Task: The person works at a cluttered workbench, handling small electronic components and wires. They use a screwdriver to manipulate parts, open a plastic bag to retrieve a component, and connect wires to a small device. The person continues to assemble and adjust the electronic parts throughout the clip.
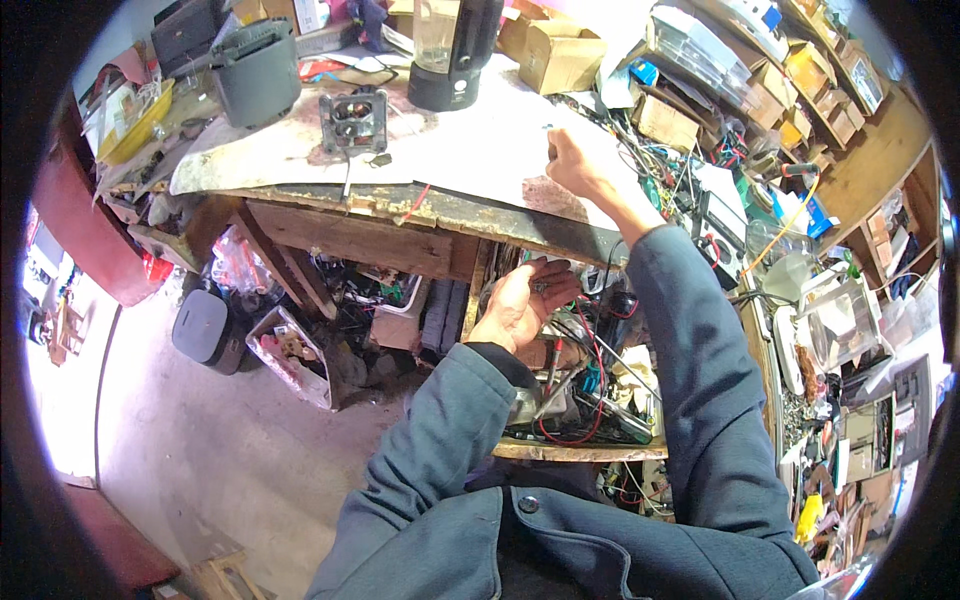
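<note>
My left hand [522, 305] is palm up over the open drawer [578, 450], fingers loosely curled around what look like small metal pieces. Cables, red leads and tools [590, 395] lie in that drawer. My right hand [575, 165] is above the workbench's pale top [470, 160], pinching something tiny at its fingertips, too small to make out. Left of it stand a black appliance with a clear jug [445, 75] and a small part with a dark, clear frame [352, 125], near a red-handled thin object [415, 205] at the bench edge.
A grey bin [255, 85] and yellow tray [135, 125] are at back left. Cardboard boxes [560, 60], tangled electronics [715, 205] and cluttered shelves [800, 70] crowd the right. Under the bench are a dark rounded case [205, 330] and a box of parts [290, 355].
</note>
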`<control>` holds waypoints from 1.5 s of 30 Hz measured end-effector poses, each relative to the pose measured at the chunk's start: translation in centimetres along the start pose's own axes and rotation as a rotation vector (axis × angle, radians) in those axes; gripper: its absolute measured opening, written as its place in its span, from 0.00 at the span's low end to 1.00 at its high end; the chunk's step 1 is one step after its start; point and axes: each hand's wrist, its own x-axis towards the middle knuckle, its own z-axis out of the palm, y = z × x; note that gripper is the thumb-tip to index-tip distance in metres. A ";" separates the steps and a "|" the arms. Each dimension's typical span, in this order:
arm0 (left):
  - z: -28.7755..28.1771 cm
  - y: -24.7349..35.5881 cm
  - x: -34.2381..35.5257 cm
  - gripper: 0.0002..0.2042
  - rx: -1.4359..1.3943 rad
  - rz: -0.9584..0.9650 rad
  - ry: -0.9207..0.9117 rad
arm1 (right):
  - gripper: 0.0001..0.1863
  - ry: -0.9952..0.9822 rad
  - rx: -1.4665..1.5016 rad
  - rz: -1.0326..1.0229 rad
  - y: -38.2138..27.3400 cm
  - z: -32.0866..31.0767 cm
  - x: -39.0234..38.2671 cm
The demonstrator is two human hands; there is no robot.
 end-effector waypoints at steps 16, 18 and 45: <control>0.1 0.4 -1.2 0.18 0.068 0.012 0.199 | 0.10 -0.289 0.097 -0.065 -9.2 -5.7 -14.5; 0.1 0.4 -1.3 0.15 0.059 0.034 0.251 | 0.11 -0.377 0.076 -0.034 -9.6 -7.6 -13.0; 0.3 0.2 -0.5 0.14 -0.016 0.005 0.088 | 0.05 -0.205 -0.366 -0.270 7.8 -4.3 -0.8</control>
